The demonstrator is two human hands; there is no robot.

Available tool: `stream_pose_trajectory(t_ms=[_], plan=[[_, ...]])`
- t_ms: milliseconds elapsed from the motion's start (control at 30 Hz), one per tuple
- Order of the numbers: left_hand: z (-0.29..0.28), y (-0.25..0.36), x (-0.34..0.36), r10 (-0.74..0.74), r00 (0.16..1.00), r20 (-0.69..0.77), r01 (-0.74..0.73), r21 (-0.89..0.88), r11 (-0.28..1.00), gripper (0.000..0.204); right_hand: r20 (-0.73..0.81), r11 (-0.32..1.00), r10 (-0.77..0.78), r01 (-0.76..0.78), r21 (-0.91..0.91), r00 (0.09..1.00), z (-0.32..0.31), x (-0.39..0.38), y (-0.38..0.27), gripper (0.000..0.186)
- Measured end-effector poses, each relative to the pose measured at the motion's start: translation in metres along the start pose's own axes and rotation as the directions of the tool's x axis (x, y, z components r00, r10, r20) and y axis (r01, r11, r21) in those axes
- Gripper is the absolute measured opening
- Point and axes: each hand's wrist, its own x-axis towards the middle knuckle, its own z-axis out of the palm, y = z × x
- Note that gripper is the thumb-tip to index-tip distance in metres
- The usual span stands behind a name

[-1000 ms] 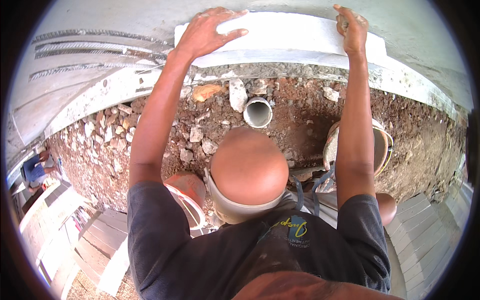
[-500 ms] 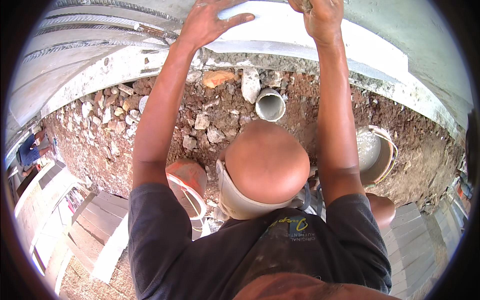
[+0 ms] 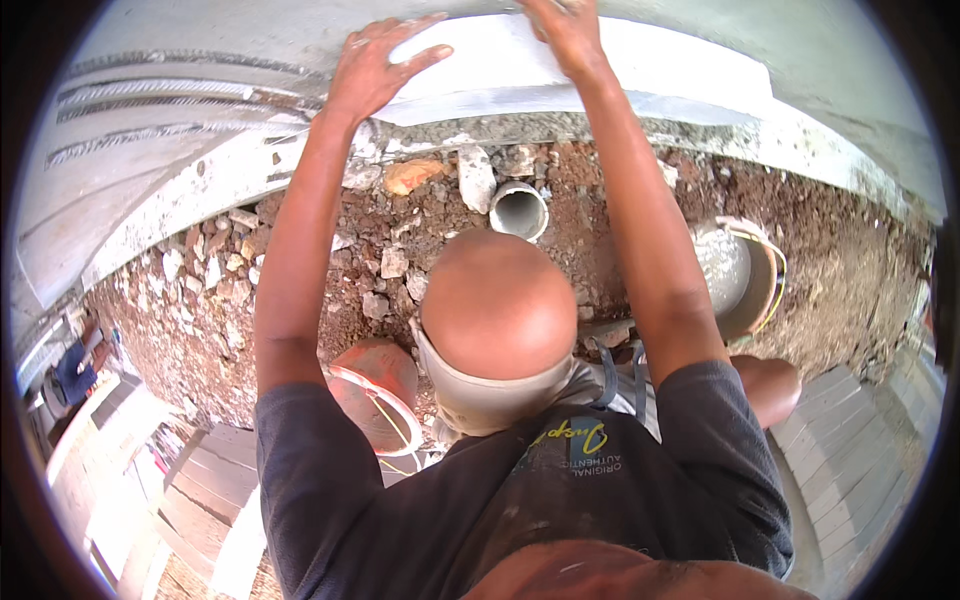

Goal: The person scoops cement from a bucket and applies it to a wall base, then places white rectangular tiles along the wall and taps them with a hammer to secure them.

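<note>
Along the wall at the top lies a long, bright white block point(image 3: 500, 60), its surface washed out by light. My left hand point(image 3: 375, 70) rests at the block's left end, fingers spread and thumb stretched out to the right over it. At the block's upper edge is my right hand point(image 3: 568, 35). Its fingers look stretched out and apart, with nothing seen in them; their tips are partly cut off by the picture's edge. Below the block runs a rough grey mortar strip point(image 3: 500, 128).
A grey pipe end point(image 3: 519, 212) stands in rubble among stones point(image 3: 476, 180). A reddish bucket point(image 3: 375, 375) stands left of my bent knee point(image 3: 498, 305), and a bucket with grey wet contents point(image 3: 735, 275) stands right. Ribbed steel bars point(image 3: 160, 95) lie upper left. Another person point(image 3: 75, 370) is far left.
My right hand has moved left along the block, going from a closed fist to stretched fingers. The left hand stays spread at the block's left end. The whole view has shifted slightly.
</note>
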Motion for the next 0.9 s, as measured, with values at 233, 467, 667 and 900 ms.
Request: stream_pose_trajectory(t_ms=[233, 467, 667, 900], plan=[[0.001, 0.062, 0.027, 0.038, 0.999, 0.035, -0.038, -0.007, 0.999, 0.065, -0.179, 0.930, -0.363, 0.369, -0.005, 0.914, -0.090, -0.023, -0.055, 0.053], [0.042, 0.132, 0.057, 0.071, 0.996, 0.061, -0.070, -0.022, 0.997, 0.062, -0.343, 0.959, -0.245, 0.175, -0.221, 0.907, -0.156, 0.000, -0.021, 0.047], [0.041, 0.129, 0.060, 0.094, 0.994, 0.057, -0.094, -0.003, 0.996, 0.060, -0.291, 0.968, -0.229, 0.185, -0.169, 0.929, -0.159, 0.002, -0.004, 0.050], [0.042, 0.130, 0.061, 0.102, 0.993, 0.059, -0.103, 0.012, 0.995, 0.056, -0.234, 0.978, -0.151, 0.112, -0.175, 0.960, -0.210, -0.068, -0.051, 0.041]])
